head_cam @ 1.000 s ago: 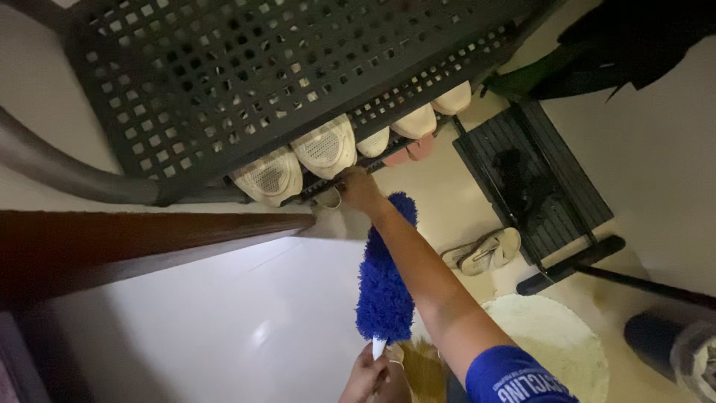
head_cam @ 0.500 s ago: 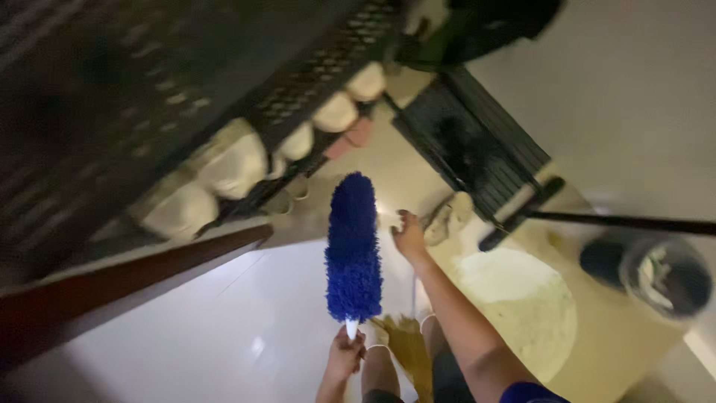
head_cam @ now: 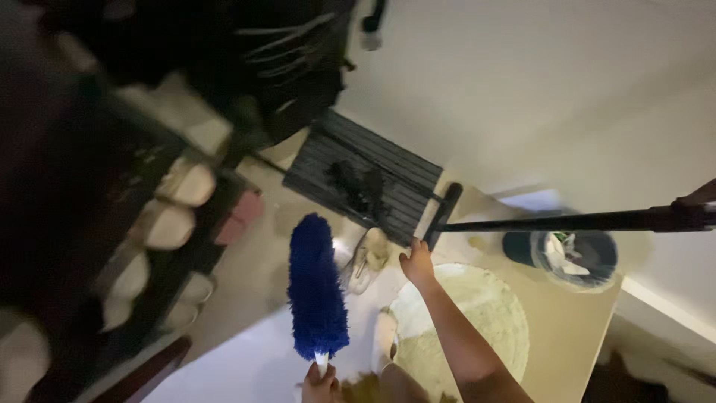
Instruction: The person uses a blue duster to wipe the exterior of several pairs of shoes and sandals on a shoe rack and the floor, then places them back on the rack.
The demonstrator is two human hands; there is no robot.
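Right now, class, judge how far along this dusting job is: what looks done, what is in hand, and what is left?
Done: nothing can be confirmed; the blurred shoes on the shoe rack show no clear result. In hand: the left hand grips the blue duster by its white handle, fluffy head upward, while the right hand is open, reaching toward the sandal beside the round pale rug. Left: probably the floor items.

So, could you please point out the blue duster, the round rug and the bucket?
blue duster (head_cam: 317,287), head view, middle of the fluffy head.
round rug (head_cam: 496,328), head view, bare pale pile right of the arm.
bucket (head_cam: 600,257), head view, dark rim.
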